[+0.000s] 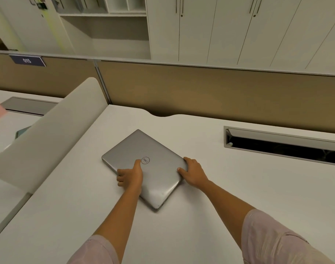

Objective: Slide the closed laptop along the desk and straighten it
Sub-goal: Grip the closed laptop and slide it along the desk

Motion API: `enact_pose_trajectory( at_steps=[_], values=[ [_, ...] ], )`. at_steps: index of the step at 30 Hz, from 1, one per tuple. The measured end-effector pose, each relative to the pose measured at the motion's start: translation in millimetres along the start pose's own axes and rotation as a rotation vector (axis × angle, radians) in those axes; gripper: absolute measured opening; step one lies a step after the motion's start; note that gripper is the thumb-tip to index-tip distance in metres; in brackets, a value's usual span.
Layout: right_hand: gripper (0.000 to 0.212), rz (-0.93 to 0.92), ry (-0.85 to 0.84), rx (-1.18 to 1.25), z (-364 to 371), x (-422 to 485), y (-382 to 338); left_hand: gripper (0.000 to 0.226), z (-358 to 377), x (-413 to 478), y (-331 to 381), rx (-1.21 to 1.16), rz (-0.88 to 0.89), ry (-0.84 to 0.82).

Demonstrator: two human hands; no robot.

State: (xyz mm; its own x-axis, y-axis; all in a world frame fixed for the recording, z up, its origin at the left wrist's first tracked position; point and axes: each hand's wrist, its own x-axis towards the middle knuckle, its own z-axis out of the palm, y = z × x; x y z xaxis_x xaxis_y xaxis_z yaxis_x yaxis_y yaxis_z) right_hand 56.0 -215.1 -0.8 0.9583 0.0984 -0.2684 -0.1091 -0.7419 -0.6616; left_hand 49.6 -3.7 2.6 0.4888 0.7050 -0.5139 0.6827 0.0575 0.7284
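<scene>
Gripping skewed laptop (143,164) edges w/ left hand (131,176), right hand (193,173) — desk (239,187) roomy.

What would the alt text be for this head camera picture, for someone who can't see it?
Two bare hands grip a closed silver laptop lying crooked on a white desk: the left hand at its near-left edge, the right hand at its right corner.

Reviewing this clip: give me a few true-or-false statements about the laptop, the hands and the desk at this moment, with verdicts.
1. The laptop is closed. True.
2. It lies square to the desk edge. False: it sits at an angle.
3. Both hands touch it. True: left hand on the lid and near edge, right hand at its right edge.
4. The cable tray in the desk is shut. False: it is open.
5. A mug stands beside the laptop. False: none there.
</scene>
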Motion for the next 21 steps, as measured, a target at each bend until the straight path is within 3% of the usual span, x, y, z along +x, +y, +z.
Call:
enact_pose_trajectory(
  at_steps=[13, 21],
  values=[
    [0.044, 0.135, 0.033, -0.07, 9.2, -32.5, 7.2, 0.075, -19.6, -1.7, -20.9, -0.189, 0.063, -0.029],
    [0.043, 0.224, 0.053, -0.245, 2.4, -73.7, 16.6, 0.07, -24.1, -27.7, -39.9, -0.092, 0.166, -0.164]
  ],
)
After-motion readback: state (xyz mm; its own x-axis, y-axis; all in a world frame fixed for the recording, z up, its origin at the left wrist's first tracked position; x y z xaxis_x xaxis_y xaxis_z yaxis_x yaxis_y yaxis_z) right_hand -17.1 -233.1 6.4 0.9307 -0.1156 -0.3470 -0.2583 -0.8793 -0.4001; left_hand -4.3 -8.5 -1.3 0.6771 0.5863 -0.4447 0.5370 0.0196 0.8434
